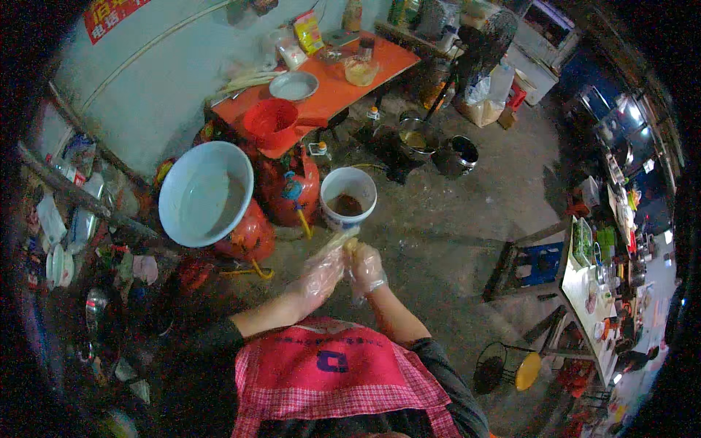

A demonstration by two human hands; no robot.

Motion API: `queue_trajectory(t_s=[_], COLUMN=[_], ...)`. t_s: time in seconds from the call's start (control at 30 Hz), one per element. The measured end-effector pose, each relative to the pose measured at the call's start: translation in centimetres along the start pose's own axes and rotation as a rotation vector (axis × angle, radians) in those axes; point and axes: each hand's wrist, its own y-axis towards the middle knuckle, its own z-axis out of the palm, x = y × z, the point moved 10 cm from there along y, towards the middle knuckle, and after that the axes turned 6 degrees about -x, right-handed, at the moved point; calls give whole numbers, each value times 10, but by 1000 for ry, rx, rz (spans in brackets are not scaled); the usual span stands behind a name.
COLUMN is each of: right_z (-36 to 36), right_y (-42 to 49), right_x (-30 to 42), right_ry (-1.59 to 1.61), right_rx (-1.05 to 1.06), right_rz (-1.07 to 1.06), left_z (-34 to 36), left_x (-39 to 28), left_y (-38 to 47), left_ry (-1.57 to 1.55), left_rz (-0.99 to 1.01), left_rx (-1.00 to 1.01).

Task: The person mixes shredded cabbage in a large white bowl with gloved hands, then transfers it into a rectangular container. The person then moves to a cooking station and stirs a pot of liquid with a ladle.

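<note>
Both my hands wear clear plastic gloves and meet just below a white bucket (349, 191) with something brown at its bottom. My left hand (327, 268) is closed around a long pale piece (345, 238) of something I cannot identify, which points up to the bucket's near rim. My right hand (366, 265) touches my left and is closed on a small yellowish piece (352, 245); whether the two pieces are one thing cannot be told. A large pale basin (206, 194) of clear liquid stands left of the bucket.
Red gas cylinders (249, 232) stand under and beside the basin. Beyond is an orange table (334, 98) with a metal bowl (294, 86) and a red plastic basin (271, 119). Metal pots (419, 137) are on the floor. A yellow-seated stool (528, 371) and cluttered table (580, 295) stand right.
</note>
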Motion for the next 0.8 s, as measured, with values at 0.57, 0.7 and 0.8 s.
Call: queue_trajectory(t_s=[0.57,0.7,0.8], right_z=[35,-6,-9], right_y=[-3,21,22], right_x=[-90,-37,-68], right_ry=[-428,-365,-358], right_rx=[227,124,93], right_rz=[-41,33,148], left_z=[-70,-61,-41], left_x=[69,45,38], left_y=[-10,-10,-3], left_ry=[565,605,399], left_rz=[18,105,-97], left_rx=[-107,15,9])
